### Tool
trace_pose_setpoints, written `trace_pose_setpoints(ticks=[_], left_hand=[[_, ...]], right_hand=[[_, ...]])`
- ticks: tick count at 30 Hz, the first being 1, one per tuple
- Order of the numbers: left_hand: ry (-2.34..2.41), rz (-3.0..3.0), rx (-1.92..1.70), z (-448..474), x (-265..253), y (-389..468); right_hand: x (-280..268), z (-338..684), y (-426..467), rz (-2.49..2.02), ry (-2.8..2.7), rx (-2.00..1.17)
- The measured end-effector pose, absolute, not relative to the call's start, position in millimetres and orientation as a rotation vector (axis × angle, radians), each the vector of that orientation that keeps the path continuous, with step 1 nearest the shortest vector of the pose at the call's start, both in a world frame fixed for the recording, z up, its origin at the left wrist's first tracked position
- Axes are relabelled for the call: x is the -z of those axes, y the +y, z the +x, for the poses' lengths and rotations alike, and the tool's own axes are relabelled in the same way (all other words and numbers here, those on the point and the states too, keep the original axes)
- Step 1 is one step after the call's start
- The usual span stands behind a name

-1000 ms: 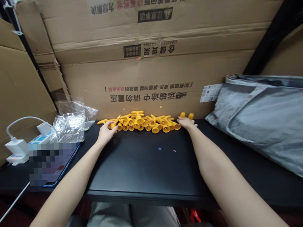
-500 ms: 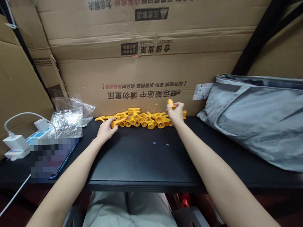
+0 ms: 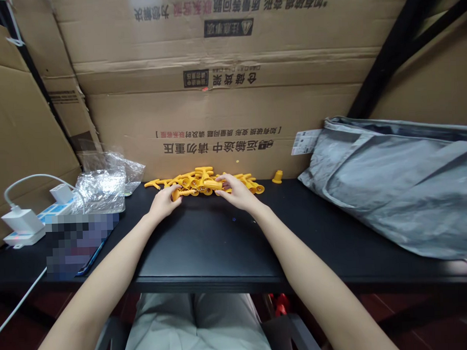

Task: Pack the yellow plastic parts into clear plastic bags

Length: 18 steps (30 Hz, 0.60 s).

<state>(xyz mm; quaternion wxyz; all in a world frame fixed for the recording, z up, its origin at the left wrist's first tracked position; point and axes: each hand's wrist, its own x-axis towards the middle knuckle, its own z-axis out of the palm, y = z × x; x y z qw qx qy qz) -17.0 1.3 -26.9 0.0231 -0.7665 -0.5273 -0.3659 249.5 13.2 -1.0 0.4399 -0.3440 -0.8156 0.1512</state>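
Note:
My left hand (image 3: 164, 202) is closed around the end of a yellow T-handled piece (image 3: 185, 193); its narrow shaft points right and looks ridged. To its right, my right hand (image 3: 237, 192) pinches another yellow handle (image 3: 213, 184) between thumb and fingers, and the rest of that piece is hard to make out. Behind both hands lies a row of yellow T-handled pieces (image 3: 203, 171), several with round, cup-like open ends facing me. One small yellow cup-shaped piece (image 3: 277, 177) stands apart on the right, by the cardboard.
A large cardboard sheet (image 3: 223, 106) rises behind the black table (image 3: 205, 247). On the left are clear plastic bags (image 3: 103, 187), a power strip with a white charger (image 3: 22, 223) and a blurred-out phone-like device (image 3: 78, 244). A grey bag (image 3: 379, 190) fills the right side.
My right hand has moved left and down from the right end of the row, bringing a yellow handle near my left hand. The cup-shaped piece on the right is now uncovered.

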Motion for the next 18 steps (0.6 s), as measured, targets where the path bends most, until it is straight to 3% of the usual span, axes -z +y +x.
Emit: trace_pose_setpoints(ticks=[9, 18], left_hand=[[-1.666, -2.362, 1.11, -18.8, 26.5, 2.7], [-1.616, -2.373, 1.114, -16.5, 25.8, 0.9]], right_hand=[[2.4, 257.4, 15.0, -0.884, -2.153, -0.079], [5.7, 248.0, 10.1, -0.803, -2.197, -0.117]])
